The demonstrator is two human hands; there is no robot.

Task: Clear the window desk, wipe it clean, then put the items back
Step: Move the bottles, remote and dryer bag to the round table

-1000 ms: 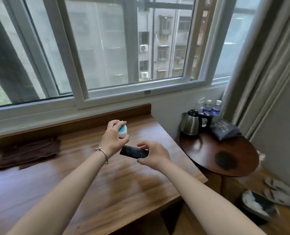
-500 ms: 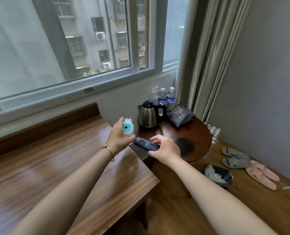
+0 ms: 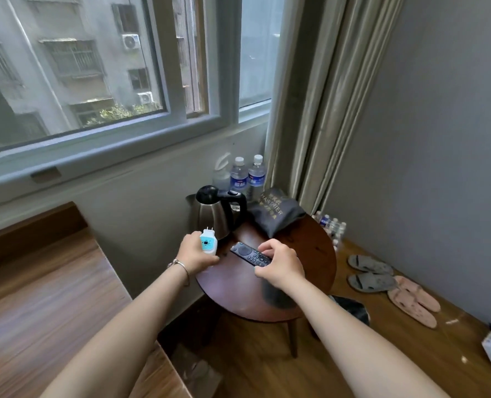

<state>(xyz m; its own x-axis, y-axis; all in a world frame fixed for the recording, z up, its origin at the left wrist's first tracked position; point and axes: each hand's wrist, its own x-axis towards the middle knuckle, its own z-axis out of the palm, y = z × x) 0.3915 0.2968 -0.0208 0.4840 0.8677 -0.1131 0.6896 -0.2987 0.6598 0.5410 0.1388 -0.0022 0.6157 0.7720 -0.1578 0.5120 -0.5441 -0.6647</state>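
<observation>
Your left hand (image 3: 196,252) is wrapped around a small white plug-in device (image 3: 208,242) with a turquoise face, its two metal prongs pointing up. You are holding it over the left edge of a round, dark wooden side table (image 3: 319,248), just in front of a steel kettle (image 3: 214,215). Your right hand (image 3: 281,264) pinches the near end of a black remote control (image 3: 250,254) from above, fingers and thumb on its long sides. The remote lies low over the middle of the side table; whether it is touching the wood cannot be told.

Behind the kettle, at the table's far edge, stand two water bottles (image 3: 247,175), and a dark hairdryer bag (image 3: 276,214) lies beside them. The window desk (image 3: 37,297) is at your left, its bare wooden corner well apart from both hands.

Both items look light and rigid. The remote is smooth plastic and could slip, so grip it along the long edges near the middle, away from the buttons. The plug-in device is best held by its body, fingers clear of the prongs.
</observation>
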